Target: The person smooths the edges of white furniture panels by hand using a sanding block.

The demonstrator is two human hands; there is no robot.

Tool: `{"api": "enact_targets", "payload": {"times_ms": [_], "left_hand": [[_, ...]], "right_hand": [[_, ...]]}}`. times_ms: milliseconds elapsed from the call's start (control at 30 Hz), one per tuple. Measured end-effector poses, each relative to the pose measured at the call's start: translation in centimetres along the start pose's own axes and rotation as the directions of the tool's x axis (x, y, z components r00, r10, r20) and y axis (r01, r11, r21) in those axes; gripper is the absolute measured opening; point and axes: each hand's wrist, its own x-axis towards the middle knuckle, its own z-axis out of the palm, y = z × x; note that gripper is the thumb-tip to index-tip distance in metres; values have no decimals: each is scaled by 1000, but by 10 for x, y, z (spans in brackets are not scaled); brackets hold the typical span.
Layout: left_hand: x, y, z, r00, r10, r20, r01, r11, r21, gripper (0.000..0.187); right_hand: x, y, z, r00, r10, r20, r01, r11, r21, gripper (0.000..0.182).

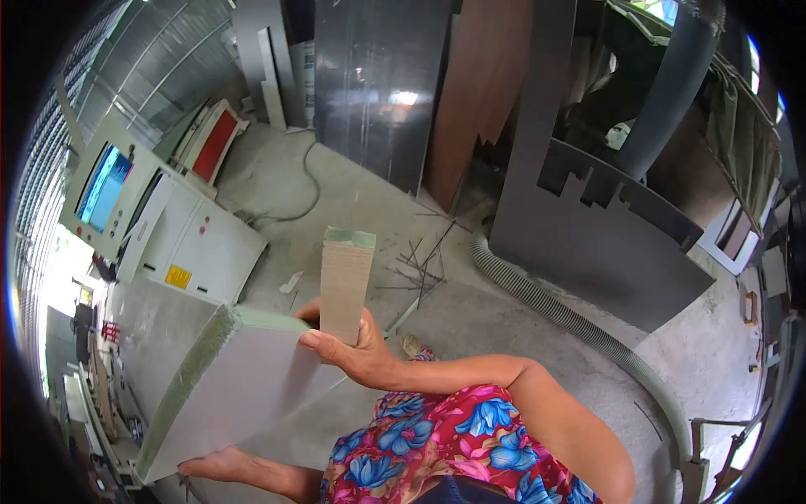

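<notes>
A large pale panel (243, 378) with rough green edges is tilted at the lower left. My left hand (220, 464) grips its bottom edge, with some fingers hidden by the panel. At the panel's upper right corner, my right hand (363, 357) is closed round a beige strip (345, 290) with a green end. The strip stands up from the hand, and the thumb lies over the panel's edge.
A control cabinet (197, 235) with a screen (105, 191) stands at the left. Tall dark boards (374, 92) lean at the back. Thin offcuts (424, 273) lie on the floor (369, 197). A ribbed hose (562, 304) curves along the right, beside a dark panel (588, 252).
</notes>
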Motion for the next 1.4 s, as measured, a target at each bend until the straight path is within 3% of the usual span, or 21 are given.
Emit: {"api": "enact_targets", "payload": {"times_ms": [67, 167, 267, 367, 400, 467, 667, 767, 867, 967, 1067, 1167, 1267, 1300, 1400], "left_hand": [[8, -28, 31, 999, 21, 30, -22, 1000, 14, 79], [22, -73, 73, 995, -98, -21, 98, 995, 9, 81], [41, -122, 107, 962, -203, 181, 211, 977, -28, 89], [30, -123, 174, 969, -205, 135, 218, 972, -89, 93], [33, -128, 182, 963, -187, 194, 205, 975, -80, 93], [36, -144, 208, 942, -150, 301, 180, 981, -77, 95], [35, -177, 281, 930, -199, 309, 235, 968, -86, 96], [32, -185, 318, 892, -163, 422, 240, 961, -135, 94], [30, -203, 342, 946, -108, 304, 130, 990, -54, 90], [25, -214, 365, 960, -148, 236, 189, 968, -164, 85], [23, -224, 383, 956, -164, 243, 206, 965, -160, 80], [23, -246, 408, 928, -120, 353, 202, 957, -207, 78], [22, -280, 443, 917, -229, 327, 321, 909, -265, 86], [26, -291, 457, 901, -318, 294, 377, 909, -175, 67], [17, -318, 506, 857, -402, 324, 469, 868, -162, 53]], "right_hand": [[27, 7, -10, 999, -22, -36, 21, 1000, -16, 24], [68, 14, -23, 994, -52, -99, 47, 997, -53, 23], [105, 25, -34, 978, -116, -174, 104, 992, -77, 23], [131, 26, -49, 956, -132, -263, 105, 988, -113, 23], [137, 25, -52, 945, -135, -298, 103, 987, -122, 23], [157, 28, -64, 936, -186, -299, 158, 981, -116, 23], [215, 23, -103, 931, -231, -281, 212, 973, -96, 23], [252, 20, -127, 936, -224, -273, 210, 974, -81, 23], [276, 17, -142, 944, -198, -263, 183, 980, -80, 24], [300, 15, -161, 958, -178, -225, 166, 984, -72, 26], [314, 17, -178, 954, -199, -222, 190, 980, -64, 26], [331, 17, -201, 939, -248, -237, 237, 969, -73, 25], [344, 16, -222, 902, -292, -319, 279, 956, -87, 24], [349, 16, -229, 883, -309, -353, 295, 951, -95, 24], [371, 22, -249, 802, -386, -456, 358, 922, -151, 23]]}}
